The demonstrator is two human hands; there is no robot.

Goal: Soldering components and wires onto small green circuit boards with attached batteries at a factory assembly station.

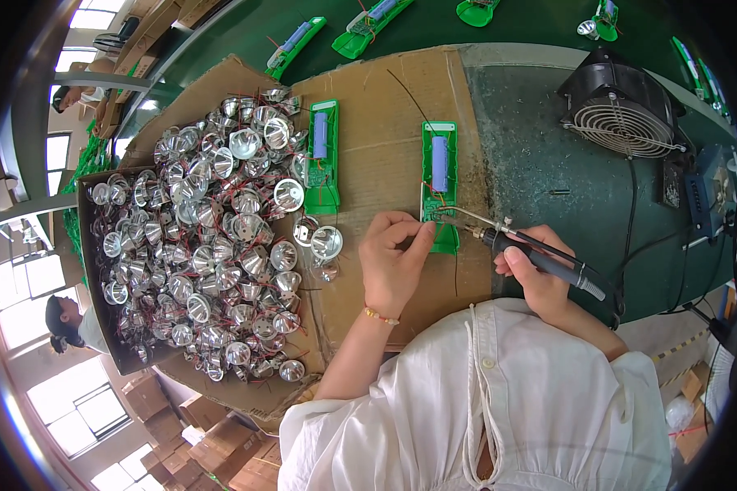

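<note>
In front of me on the cardboard lies a green plastic housing (445,242) with a purple cylindrical battery (440,164) and a small green circuit board (436,210) with thin wires. My left hand (395,258) is closed in a pinch at the board's left edge; what sits between the fingertips is too small to make out. Gripped in my right hand (535,274) is a soldering iron (553,266) with a thin metal feed tube alongside. Its tip reaches the board from the right. A second green housing (326,196) with a battery lies further left.
A heap of silvery reflector cups (213,213) with red wires fills a box at left. A black fan (622,106) with a wire grille stands back right, near a blue box-shaped device (707,196). More green housings (295,47) lie along the far side. Cables run at right.
</note>
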